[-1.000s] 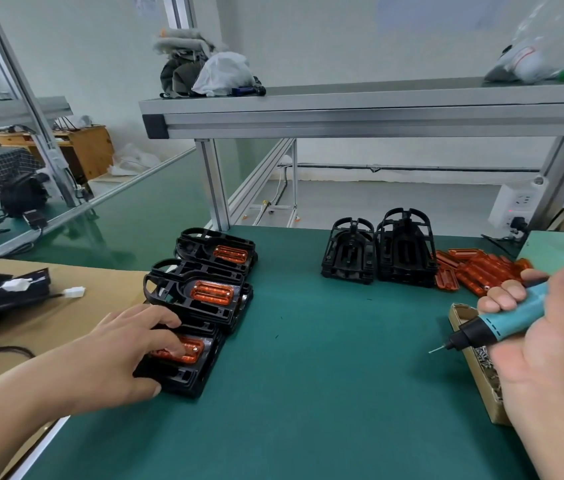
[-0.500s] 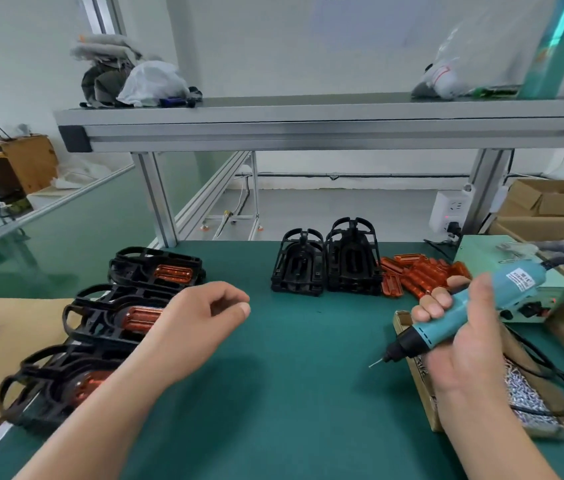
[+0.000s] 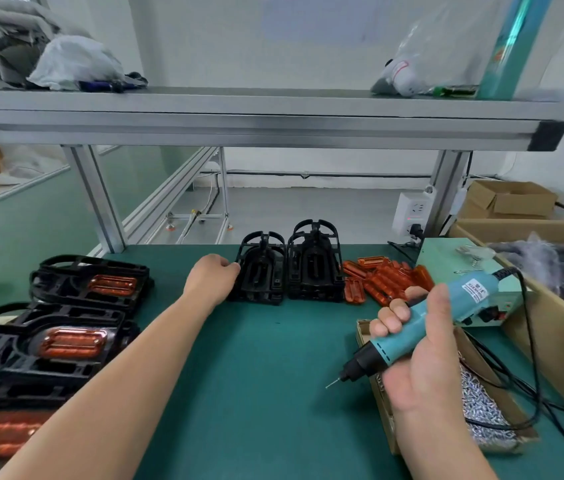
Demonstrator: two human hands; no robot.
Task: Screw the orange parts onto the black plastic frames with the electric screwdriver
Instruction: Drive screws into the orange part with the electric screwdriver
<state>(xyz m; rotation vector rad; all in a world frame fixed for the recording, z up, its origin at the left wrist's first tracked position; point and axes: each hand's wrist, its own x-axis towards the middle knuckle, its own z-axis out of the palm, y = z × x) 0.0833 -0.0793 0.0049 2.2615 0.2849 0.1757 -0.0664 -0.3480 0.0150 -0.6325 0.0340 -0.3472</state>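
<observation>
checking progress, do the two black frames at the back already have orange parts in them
No, both black frames stand bare; the orange parts lie piled to their right.

We find two stacks of bare black frames (image 3: 315,268) upright, side by side at the far side, with loose orange parts (image 3: 384,278) heaped just right of them. At left, assembled frames (image 3: 66,341) with orange inserts lie flat. The right hand (image 3: 422,368) grips the teal electric screwdriver (image 3: 422,323), bit tilted down-left.
</observation>
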